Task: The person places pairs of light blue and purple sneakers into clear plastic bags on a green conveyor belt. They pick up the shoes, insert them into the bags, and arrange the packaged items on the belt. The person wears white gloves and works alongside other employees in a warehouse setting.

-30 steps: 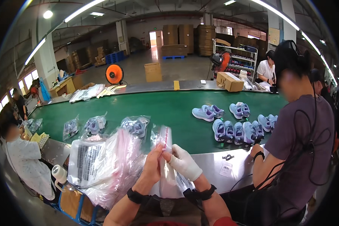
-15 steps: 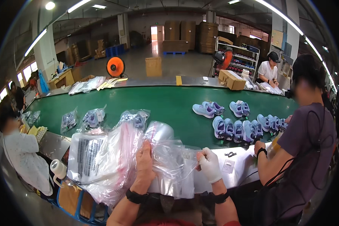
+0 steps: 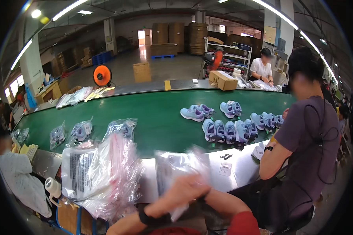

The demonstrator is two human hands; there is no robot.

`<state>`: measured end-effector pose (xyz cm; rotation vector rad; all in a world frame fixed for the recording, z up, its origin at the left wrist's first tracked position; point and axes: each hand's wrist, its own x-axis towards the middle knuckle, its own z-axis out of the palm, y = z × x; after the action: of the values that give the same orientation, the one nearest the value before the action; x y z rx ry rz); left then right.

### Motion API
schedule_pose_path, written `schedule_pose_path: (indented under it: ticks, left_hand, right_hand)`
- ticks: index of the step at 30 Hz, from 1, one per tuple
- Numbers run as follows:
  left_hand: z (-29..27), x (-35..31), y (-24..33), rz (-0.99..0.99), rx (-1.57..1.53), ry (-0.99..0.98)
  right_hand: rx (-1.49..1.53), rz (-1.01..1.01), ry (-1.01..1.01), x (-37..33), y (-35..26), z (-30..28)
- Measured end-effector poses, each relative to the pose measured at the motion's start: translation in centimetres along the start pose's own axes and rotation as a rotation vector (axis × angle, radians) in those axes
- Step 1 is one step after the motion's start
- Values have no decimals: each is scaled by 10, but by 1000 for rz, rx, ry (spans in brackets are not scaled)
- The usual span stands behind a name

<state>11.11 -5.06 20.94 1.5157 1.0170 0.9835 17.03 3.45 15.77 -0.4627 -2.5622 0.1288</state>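
Close to my body, my left hand (image 3: pixel 182 192) is blurred and reaches across toward my right wrist. My right forearm (image 3: pixel 225 201) comes in from the lower right; its hand is mostly hidden behind the left one, so I cannot see its fingers. Just beyond both hands is a clear plastic bag (image 3: pixel 178 162), smeared by motion on its right side. Whether either hand grips it is unclear. To the left, a large pile of clear plastic bags (image 3: pixel 113 176) lies on the metal edge.
Light-blue shoes (image 3: pixel 210 131) stand on the green belt (image 3: pixel 153 109) at the right, beside a co-worker (image 3: pixel 310 129). Bagged shoes (image 3: pixel 121 127) lie at the left. A tag (image 3: pixel 225 168) rests on the metal ledge. A white bottle (image 3: pixel 53 187) stands near another person (image 3: pixel 17 168).
My hands, apart at the bag before, have come together lower down, the left crossing in front of the right. The whole view has shifted, so the surroundings appear farther left.
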Motion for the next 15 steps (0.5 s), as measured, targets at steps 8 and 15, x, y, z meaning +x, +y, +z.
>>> schedule_pose_path:
  ticks: [8,15]
  left_hand:
    - [-13,-31,-19,126,772,-6]
    - [-74,-5,-47,-98,716,734]
  right_hand:
    - [303,246,0,31,44,46]
    - [287,410,-136,3,35,36]
